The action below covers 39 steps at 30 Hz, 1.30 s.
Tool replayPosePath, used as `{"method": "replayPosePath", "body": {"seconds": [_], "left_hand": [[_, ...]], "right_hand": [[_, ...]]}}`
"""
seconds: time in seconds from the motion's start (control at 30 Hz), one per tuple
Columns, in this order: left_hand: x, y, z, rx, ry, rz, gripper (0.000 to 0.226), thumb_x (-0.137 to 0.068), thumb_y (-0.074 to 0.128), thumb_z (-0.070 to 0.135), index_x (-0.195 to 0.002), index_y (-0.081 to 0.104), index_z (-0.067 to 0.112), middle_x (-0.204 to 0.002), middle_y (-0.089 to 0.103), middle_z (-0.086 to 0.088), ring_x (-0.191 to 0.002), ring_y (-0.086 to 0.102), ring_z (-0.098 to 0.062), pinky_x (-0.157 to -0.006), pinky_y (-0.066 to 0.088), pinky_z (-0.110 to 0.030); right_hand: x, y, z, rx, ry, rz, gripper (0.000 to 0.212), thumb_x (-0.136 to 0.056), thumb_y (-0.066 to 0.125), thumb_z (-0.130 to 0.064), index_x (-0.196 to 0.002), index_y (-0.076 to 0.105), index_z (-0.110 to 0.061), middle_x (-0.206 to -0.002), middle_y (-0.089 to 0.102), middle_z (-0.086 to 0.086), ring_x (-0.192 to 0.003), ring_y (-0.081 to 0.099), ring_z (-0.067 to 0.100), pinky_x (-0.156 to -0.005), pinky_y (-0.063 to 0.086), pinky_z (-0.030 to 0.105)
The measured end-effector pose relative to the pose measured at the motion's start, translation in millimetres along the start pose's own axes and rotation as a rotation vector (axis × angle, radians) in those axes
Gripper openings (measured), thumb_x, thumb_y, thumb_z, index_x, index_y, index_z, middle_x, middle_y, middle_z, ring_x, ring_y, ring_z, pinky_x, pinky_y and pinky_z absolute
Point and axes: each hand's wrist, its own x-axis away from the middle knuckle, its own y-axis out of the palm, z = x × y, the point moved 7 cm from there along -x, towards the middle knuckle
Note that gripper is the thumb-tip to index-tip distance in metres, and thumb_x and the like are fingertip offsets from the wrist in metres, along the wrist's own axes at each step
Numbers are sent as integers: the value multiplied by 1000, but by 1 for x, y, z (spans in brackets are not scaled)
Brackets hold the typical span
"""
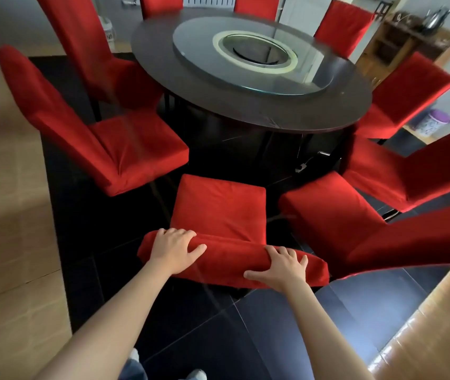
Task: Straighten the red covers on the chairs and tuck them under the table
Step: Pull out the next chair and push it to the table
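Directly below me stands a chair in a red cover (218, 209), its seat pointing at the round dark table (169, 72) and standing clear of the table's edge. My left hand (175, 249) grips the left end of the chair's backrest top (229, 256), fingers curled over it. On the right end of that backrest top my right hand (280, 267) holds the red fabric, thumb on the near side. The cover on the seat lies fairly smooth.
Several more red-covered chairs ring the table: two at the left (114, 149), two at the right (336, 215), others at the far side. A glass turntable (196, 50) sits on the table. A wooden shelf (399, 42) stands back right. The floor is dark tile.
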Motion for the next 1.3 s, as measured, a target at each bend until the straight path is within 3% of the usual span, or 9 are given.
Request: {"method": "replayPosePath", "body": {"seconds": [0.2,0.4,0.5,0.8,1.3], "left_hand": [[6,-3,-1,-16,7,64,59,-91,30,68,-127,58,31,-126,62,11,-119,53,-15,-102,31,-36],[8,-6,-3,-17,44,142,81,-78,9,72,-120,64,29,-117,67,11,-111,58,-16,-98,36,-37],[7,-7,-3,0,56,182,81,-78,11,71,-115,67,25,-110,70,8,-105,61,-18,-95,39,-38],[2,-10,-1,-22,114,281,66,-81,27,62,-94,73,18,-84,72,3,-80,65,-22,-79,46,-38],[-22,-19,-8,-23,153,314,61,-80,32,59,-85,73,14,-74,70,1,-71,63,-24,-73,47,-39]], "right_hand": [[8,4,-2,-7,25,26,105,-54,42,-94,-141,38,-36,-143,43,0,-138,29,25,-113,11,58],[18,13,-2,-18,64,56,110,-48,35,-97,-140,37,-37,-140,43,-1,-135,31,25,-112,12,57],[18,14,0,-31,70,69,114,-44,31,-98,-141,35,-37,-141,41,0,-136,30,25,-112,11,57],[10,16,-1,-61,117,88,104,-54,54,-89,-142,35,-37,-148,36,-1,-141,22,24,-111,5,63],[1,8,-11,-137,180,175,99,-61,66,-78,-144,38,-32,-152,31,0,-145,12,25,-109,-2,69]]}}
